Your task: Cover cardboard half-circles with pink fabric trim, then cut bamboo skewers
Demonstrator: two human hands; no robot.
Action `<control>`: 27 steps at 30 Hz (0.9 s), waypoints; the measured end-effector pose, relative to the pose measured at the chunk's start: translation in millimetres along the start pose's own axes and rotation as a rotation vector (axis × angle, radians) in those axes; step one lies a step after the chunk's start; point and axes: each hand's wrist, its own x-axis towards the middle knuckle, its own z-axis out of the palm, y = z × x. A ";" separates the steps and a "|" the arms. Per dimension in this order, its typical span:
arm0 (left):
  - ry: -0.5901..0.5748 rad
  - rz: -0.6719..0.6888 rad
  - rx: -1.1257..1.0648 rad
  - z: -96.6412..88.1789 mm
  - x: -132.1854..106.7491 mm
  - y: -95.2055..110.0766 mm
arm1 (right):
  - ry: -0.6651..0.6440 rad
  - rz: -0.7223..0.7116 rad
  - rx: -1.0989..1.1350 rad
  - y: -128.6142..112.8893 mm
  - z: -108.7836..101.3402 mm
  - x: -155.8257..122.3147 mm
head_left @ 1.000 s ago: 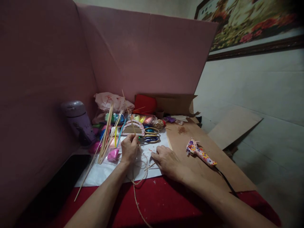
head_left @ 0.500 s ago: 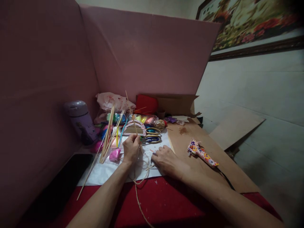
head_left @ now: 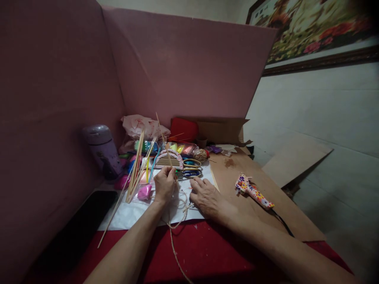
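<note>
My left hand (head_left: 165,185) pinches a thin wooden stick (head_left: 169,157), which points up and away over the white sheet (head_left: 118,217). Beyond its fingers lies a half-round piece (head_left: 168,159) with a pale patterned rim and brown ridged middle. My right hand (head_left: 207,197) rests palm down at the sheet's right side, its fingers bent and apart, with nothing seen in them. Between the hands, loops of twine (head_left: 186,213) lie loose, and one strand runs down over the red cloth (head_left: 207,248). Scissors (head_left: 192,172) lie just past my right hand.
Left of my left hand are several wooden sticks (head_left: 136,169) and a bagged pink clay piece (head_left: 144,192). A purple flask (head_left: 103,154) and a black phone-like slab (head_left: 79,225) stand farther left. A flower-patterned glue gun (head_left: 254,192) with a cord lies on cardboard (head_left: 231,177) at right.
My right hand's fingers have lifted and spread slightly. My left hand keeps its pinch on the stick, and the view has shifted a little.
</note>
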 end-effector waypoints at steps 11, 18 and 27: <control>-0.001 0.022 0.035 -1.2 -1.5 4.6 | -0.021 -0.060 0.051 0.0 -2.7 5.2; 0.011 0.021 0.054 -1.4 -0.4 0.9 | -0.007 -0.039 0.094 3.6 -14.0 2.5; 0.010 0.019 0.041 -2.0 -1.3 4.5 | -0.027 -0.048 0.104 0.7 -8.3 0.0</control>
